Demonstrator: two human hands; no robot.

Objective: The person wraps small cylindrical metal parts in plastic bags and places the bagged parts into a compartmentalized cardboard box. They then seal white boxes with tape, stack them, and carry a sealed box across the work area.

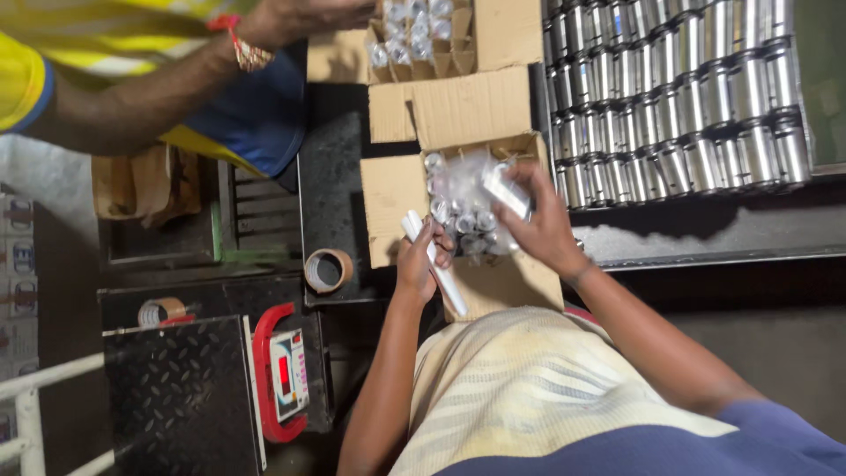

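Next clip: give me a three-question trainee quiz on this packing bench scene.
1. True or false: the left hand holds a white tube-shaped piece.
2. What does the right hand grip over the open brown cardboard box? A) a clear plastic-wrapped piece B) the brown tape roll
3. What fills the rack at upper right?

Key: 1 true; 2 A; 3 shiny metal cylinders.
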